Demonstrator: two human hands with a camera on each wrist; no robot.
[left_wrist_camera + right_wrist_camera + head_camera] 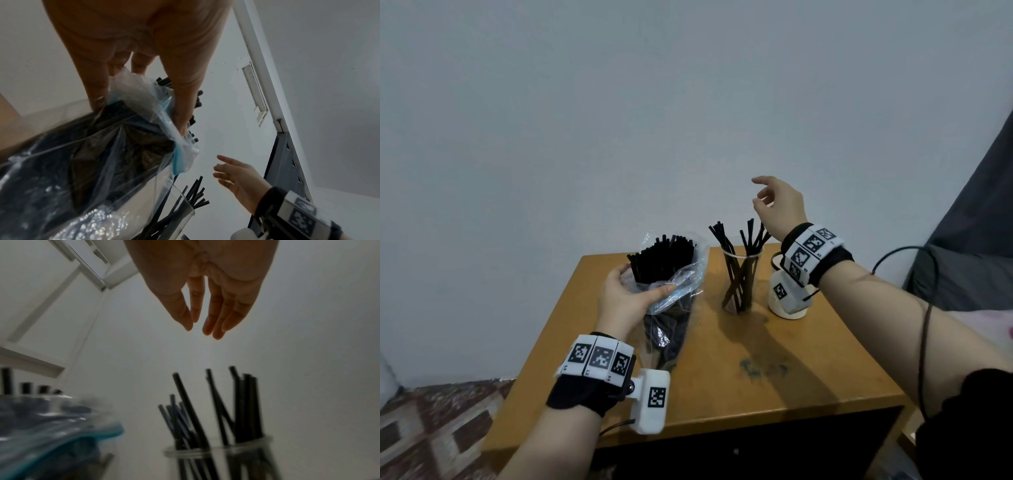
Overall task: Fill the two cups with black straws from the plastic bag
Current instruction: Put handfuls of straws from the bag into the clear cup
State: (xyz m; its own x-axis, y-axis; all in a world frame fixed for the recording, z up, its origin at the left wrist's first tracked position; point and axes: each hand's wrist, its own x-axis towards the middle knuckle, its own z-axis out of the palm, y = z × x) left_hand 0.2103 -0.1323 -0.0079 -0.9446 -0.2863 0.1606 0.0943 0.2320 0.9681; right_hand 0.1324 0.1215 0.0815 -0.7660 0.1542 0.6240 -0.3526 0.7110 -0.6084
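the left hand (625, 298) grips the plastic bag (671, 284) near its open mouth, thumb across the front and fingers curled round the back, holding it upright on the wooden desk (722, 370). the right hand (780, 202) hangs in the air above the clear cup (741, 284), fingers loosely spread and relaxed, holding nothing and touching nothing. the clear cup stands between the bag and the white cup (787, 305), which is partly hidden behind the right wrist band. the left wrist view shows the thumb (183, 100) pressed into the crumpled plastic and the bag's blue strip, which the head view shows only faintly; the right wrist view shows the palm from below with thumb and forefinger nearly meeting, apart from the straw tips. the black straws (664, 257) in the bag stand with their long axis roughly vertical, tips poking out of the top. the straws in the clear cup (739, 246) lean and cross, fanning outward and upward.
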